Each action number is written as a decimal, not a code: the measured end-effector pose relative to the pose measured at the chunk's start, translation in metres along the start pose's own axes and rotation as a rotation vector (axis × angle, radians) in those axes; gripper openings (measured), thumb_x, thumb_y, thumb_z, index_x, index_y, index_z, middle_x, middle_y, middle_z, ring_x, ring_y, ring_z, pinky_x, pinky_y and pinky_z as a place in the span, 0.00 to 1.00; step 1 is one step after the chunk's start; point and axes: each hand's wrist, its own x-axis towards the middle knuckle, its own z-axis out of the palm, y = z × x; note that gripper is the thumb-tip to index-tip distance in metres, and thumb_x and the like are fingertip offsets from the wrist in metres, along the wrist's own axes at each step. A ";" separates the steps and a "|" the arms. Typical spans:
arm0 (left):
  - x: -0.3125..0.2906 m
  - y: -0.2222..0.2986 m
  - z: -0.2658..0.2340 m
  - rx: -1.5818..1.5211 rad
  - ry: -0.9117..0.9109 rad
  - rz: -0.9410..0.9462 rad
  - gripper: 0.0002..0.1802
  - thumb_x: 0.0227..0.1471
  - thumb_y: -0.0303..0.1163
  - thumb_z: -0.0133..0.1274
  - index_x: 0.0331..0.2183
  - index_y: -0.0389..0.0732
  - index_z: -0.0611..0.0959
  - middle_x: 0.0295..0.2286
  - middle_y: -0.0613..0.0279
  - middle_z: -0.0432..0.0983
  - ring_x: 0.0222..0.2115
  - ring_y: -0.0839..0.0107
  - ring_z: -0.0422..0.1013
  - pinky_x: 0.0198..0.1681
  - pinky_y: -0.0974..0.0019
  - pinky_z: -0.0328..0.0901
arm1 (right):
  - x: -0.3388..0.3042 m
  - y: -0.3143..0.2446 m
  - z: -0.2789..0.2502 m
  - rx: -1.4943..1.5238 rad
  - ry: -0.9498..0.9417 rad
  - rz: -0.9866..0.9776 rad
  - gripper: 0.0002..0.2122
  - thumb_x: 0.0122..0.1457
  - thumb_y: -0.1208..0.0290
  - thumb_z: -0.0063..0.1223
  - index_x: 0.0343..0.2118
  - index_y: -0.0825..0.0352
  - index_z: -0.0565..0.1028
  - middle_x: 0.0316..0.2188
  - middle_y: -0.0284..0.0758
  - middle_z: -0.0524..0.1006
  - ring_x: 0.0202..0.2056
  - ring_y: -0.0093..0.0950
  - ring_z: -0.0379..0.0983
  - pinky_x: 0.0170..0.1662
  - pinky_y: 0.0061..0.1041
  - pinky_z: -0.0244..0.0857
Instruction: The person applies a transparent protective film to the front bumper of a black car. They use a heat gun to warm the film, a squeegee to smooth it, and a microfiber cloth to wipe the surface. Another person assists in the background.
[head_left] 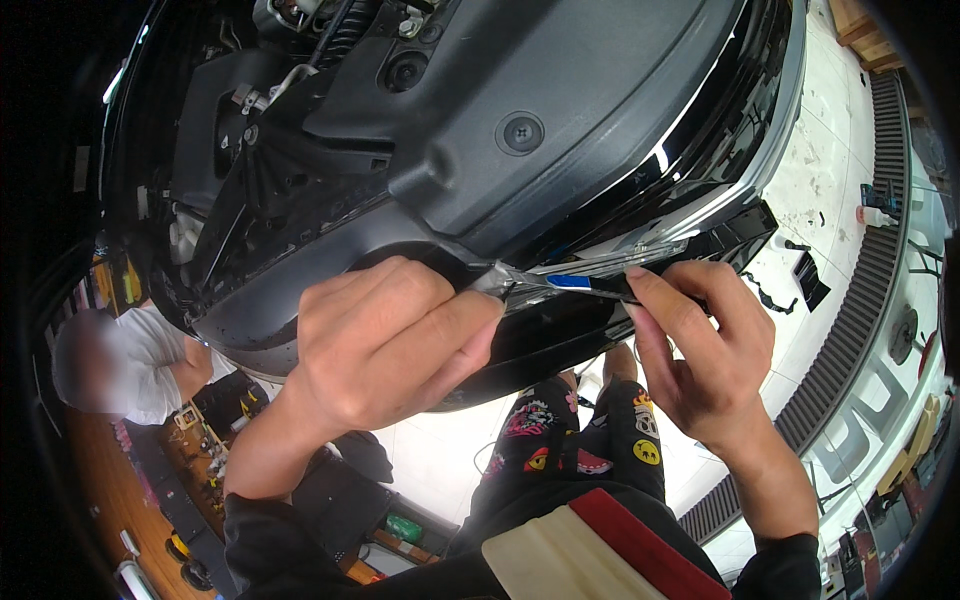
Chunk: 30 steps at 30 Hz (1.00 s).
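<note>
My left hand (385, 335) is closed at the edge of a car's front end, thumb and fingers pinching a crumpled, shiny piece of film (492, 280). Across from it, my right hand (705, 345) pinches the end of a thin dark strip with a blue section (568, 282); its exact kind is unclear. The strip spans the gap between both hands and lies close to the film, just in front of the headlight area (650, 240). Beneath and beyond my hands is the car's glossy black body, with a black plastic cover (450, 130) over the engine bay.
A person in a white shirt (160, 360) is at the left near a cluttered tool bench (195, 440). Flat cream (555, 555) and red (645, 545) pieces sit at my chest. A dark floor grating (860, 310) and black scraps (810, 280) lie on the right.
</note>
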 end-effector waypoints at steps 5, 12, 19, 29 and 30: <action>0.001 -0.001 0.000 0.004 0.000 -0.004 0.13 0.32 0.18 0.67 0.28 0.37 0.87 0.21 0.64 0.71 0.17 0.73 0.68 0.18 0.71 0.59 | 0.001 0.000 0.002 0.003 0.014 0.003 0.17 0.44 0.76 0.69 0.41 0.65 0.81 0.30 0.36 0.76 0.26 0.29 0.72 0.27 0.26 0.60; 0.000 -0.001 -0.001 0.016 -0.006 -0.004 0.13 0.32 0.18 0.67 0.27 0.37 0.86 0.21 0.64 0.71 0.17 0.73 0.69 0.18 0.71 0.60 | 0.001 -0.002 0.003 0.002 0.024 0.013 0.17 0.44 0.77 0.68 0.41 0.66 0.81 0.30 0.36 0.76 0.26 0.29 0.72 0.27 0.26 0.60; 0.000 -0.003 -0.001 -0.001 -0.009 -0.005 0.13 0.32 0.18 0.67 0.28 0.36 0.87 0.21 0.64 0.71 0.17 0.74 0.69 0.18 0.71 0.60 | 0.006 -0.004 0.000 0.025 0.002 -0.001 0.17 0.44 0.85 0.67 0.40 0.69 0.81 0.29 0.40 0.75 0.25 0.30 0.72 0.25 0.24 0.64; -0.001 -0.005 -0.002 0.009 -0.010 0.003 0.12 0.32 0.18 0.67 0.27 0.36 0.87 0.20 0.64 0.71 0.16 0.73 0.69 0.18 0.71 0.61 | 0.003 -0.003 0.007 -0.008 0.034 0.003 0.17 0.43 0.77 0.68 0.40 0.65 0.81 0.30 0.36 0.76 0.26 0.29 0.72 0.27 0.26 0.60; -0.002 -0.006 -0.002 0.009 -0.010 0.007 0.12 0.32 0.18 0.67 0.27 0.36 0.87 0.20 0.64 0.71 0.16 0.73 0.69 0.18 0.71 0.61 | 0.004 -0.004 0.007 -0.007 0.028 0.007 0.17 0.43 0.77 0.68 0.40 0.65 0.81 0.30 0.36 0.76 0.26 0.29 0.72 0.27 0.26 0.60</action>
